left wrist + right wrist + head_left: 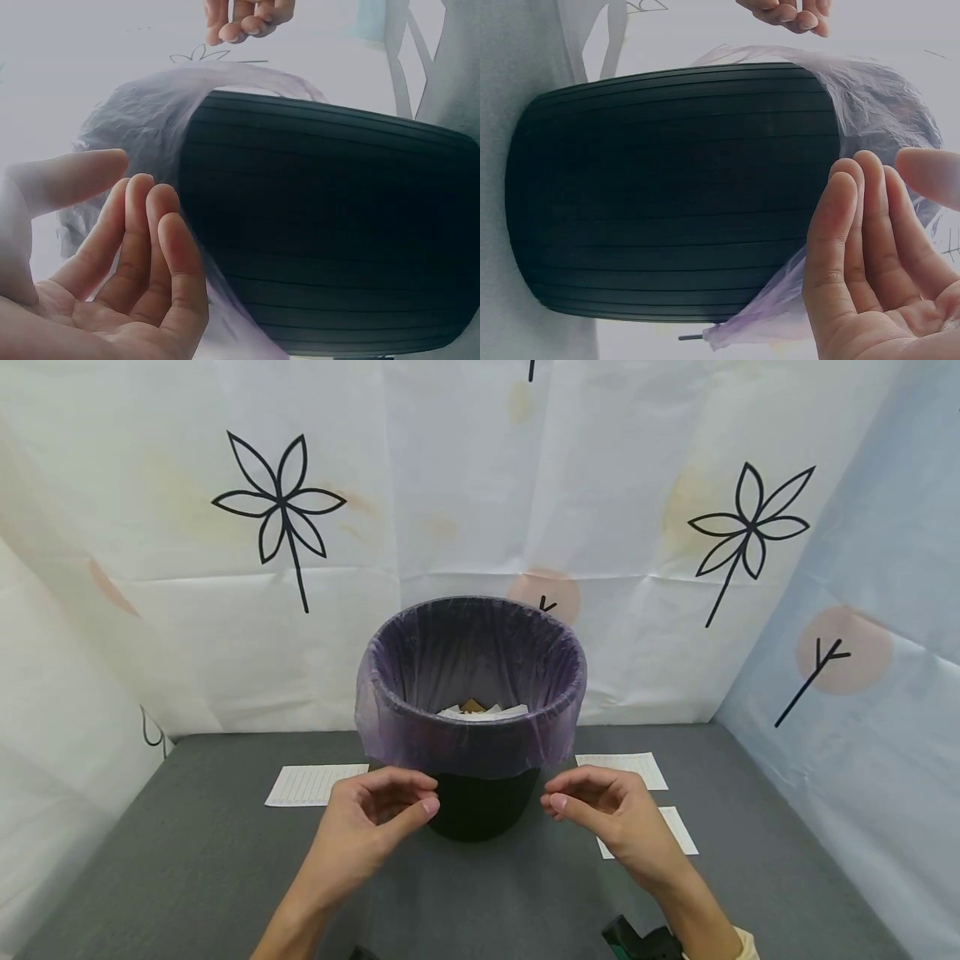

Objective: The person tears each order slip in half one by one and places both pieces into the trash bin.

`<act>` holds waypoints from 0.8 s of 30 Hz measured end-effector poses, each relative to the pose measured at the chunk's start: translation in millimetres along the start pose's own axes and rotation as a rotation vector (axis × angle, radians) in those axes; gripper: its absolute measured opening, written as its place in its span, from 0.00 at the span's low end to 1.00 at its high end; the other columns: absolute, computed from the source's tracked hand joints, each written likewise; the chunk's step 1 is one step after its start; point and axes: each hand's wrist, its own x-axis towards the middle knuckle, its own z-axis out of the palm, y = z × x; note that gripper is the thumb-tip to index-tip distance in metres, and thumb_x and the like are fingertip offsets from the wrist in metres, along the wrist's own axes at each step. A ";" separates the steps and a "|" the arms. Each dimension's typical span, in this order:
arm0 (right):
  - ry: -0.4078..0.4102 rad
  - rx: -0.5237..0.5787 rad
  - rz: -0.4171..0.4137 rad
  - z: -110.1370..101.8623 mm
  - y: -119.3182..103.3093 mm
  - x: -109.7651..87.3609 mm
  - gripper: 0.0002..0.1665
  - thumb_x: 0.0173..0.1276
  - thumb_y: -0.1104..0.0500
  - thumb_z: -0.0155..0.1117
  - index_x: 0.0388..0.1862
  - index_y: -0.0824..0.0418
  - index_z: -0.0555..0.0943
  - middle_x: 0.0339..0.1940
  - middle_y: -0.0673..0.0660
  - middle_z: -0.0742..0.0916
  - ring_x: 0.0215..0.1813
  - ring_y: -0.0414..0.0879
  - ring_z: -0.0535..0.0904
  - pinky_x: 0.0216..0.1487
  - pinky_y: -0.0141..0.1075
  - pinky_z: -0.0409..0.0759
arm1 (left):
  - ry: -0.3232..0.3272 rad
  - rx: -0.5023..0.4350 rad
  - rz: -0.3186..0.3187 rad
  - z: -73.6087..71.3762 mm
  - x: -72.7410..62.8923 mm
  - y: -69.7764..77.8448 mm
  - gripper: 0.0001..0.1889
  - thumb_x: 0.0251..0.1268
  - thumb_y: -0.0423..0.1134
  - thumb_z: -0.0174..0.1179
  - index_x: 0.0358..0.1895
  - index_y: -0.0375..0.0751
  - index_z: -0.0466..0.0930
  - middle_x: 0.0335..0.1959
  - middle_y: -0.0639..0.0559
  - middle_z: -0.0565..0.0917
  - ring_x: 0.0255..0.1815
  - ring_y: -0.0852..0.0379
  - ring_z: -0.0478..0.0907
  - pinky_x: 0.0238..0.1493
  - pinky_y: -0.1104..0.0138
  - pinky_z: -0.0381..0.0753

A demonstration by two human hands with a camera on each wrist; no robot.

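A black ribbed trash bin (476, 806) stands upright on the dark grey table. A translucent purple bag (468, 747) lines it and hangs folded over its rim. Inside lie white paper scraps and a brown piece (472, 705). My left hand (367, 827) hovers at the bin's near left side, fingers gently bent, thumb close to the fingertips, holding nothing. Mirroring it at the near right, my right hand (615, 818) has loosely bent fingers and nothing between them. Both wrist views show the bin's side (322, 225) behind the fingers; whether any fingertip touches the bag I cannot tell.
A lined white paper (311, 785) lies left of the bin. Two more papers lie on the right, one farther back (630, 767) and one (678, 831) partly behind my right hand. Patterned cloth walls (450, 468) rise behind and beside the table.
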 end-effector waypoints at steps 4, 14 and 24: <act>-0.007 -0.005 0.006 0.7 3.3 -0.8 0.10 0.73 0.71 0.60 0.47 0.80 0.79 0.42 0.62 0.89 0.44 0.48 0.87 0.49 0.40 0.85 | -0.009 0.003 -0.021 3.8 -1.5 -4.6 0.07 0.64 0.31 0.69 0.43 0.36 0.86 0.37 0.43 0.86 0.39 0.53 0.85 0.45 0.65 0.83; -0.036 -0.049 0.112 6.2 12.3 0.5 0.12 0.72 0.66 0.65 0.47 0.76 0.82 0.42 0.63 0.88 0.43 0.48 0.87 0.48 0.40 0.85 | -0.045 -0.003 -0.085 11.7 -5.4 -17.7 0.08 0.63 0.32 0.70 0.43 0.35 0.86 0.37 0.45 0.86 0.38 0.52 0.85 0.44 0.65 0.84; -0.024 -0.134 0.156 -2.6 19.2 0.7 0.10 0.71 0.64 0.67 0.47 0.70 0.84 0.44 0.65 0.88 0.45 0.50 0.88 0.49 0.40 0.85 | -0.079 0.013 -0.072 27.4 -5.5 -31.0 0.08 0.62 0.33 0.70 0.43 0.36 0.86 0.36 0.47 0.87 0.37 0.53 0.85 0.44 0.64 0.84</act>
